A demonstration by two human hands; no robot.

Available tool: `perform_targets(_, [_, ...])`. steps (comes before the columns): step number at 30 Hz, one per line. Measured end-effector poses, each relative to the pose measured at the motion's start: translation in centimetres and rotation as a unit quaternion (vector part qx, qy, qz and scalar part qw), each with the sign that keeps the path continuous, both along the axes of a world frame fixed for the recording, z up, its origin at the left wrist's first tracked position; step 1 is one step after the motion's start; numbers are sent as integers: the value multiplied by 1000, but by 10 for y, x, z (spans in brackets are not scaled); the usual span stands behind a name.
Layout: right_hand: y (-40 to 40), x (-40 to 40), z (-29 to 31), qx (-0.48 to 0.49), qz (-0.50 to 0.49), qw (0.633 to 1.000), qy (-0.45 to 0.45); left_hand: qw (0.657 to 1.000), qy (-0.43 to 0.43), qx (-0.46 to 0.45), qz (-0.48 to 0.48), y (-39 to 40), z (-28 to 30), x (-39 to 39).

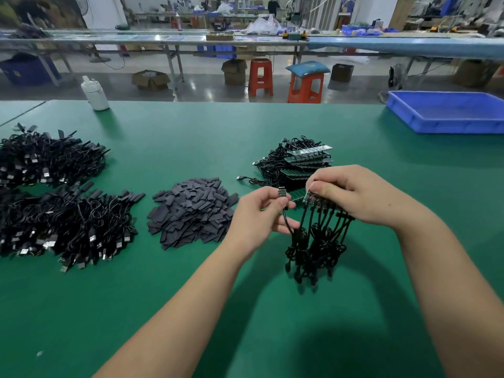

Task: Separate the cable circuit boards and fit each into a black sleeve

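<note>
The left hand [259,211] pinches one small separated circuit board [282,192] with its thin black cable; just beside it, the right hand [351,195] grips the remaining joined strip of boards [324,204], cables dangling below. Those hanging cables could snag the freed one. The pile of flat black sleeves [191,214] lies left of the left hand.

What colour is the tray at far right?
Blue, per the head view: tray.

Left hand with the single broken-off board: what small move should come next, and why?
Probably carry it left to the sleeve pile and pick one up. The left hand already pinches a separated board by its cable, clear of the strip that the right hand grips, and that board is bare, with no sleeve on it.
</note>
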State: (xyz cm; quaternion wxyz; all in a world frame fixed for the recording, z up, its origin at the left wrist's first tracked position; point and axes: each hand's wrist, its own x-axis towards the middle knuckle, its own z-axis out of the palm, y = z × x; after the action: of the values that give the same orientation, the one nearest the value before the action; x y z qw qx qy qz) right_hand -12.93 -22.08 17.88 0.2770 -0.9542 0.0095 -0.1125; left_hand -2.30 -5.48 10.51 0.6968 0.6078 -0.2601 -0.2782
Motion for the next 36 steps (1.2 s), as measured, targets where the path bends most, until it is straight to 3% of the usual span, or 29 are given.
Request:
perform_targets(9, [-5,2,-4,-77,-99,992,18,996,-31,-53,71,18,17,16])
perform_targets(16, [-2,9,-5,-117,-175,977,20,996,-51,-5,-69,25,13,12])
perform_targets(23, [15,7,-1,-80,-52,995,15,999,-9,-49,3,14,10,13])
perform_targets(28, [23,5,2,-37,-2,999,-9,995,-93,25,20,8,-3,20])
perform_targets(30, [23,2,6,-16,-3,999,-29,989,-127,71,25,9,-12,25])
perform_targets(33, [20,-1,9,6,-46,997,-69,992,-83,93,5,14,-27,29])
perform_targets(36, [16,5,8,-83,-109,987,-84,995,-41,90,-4,18,-35,30])
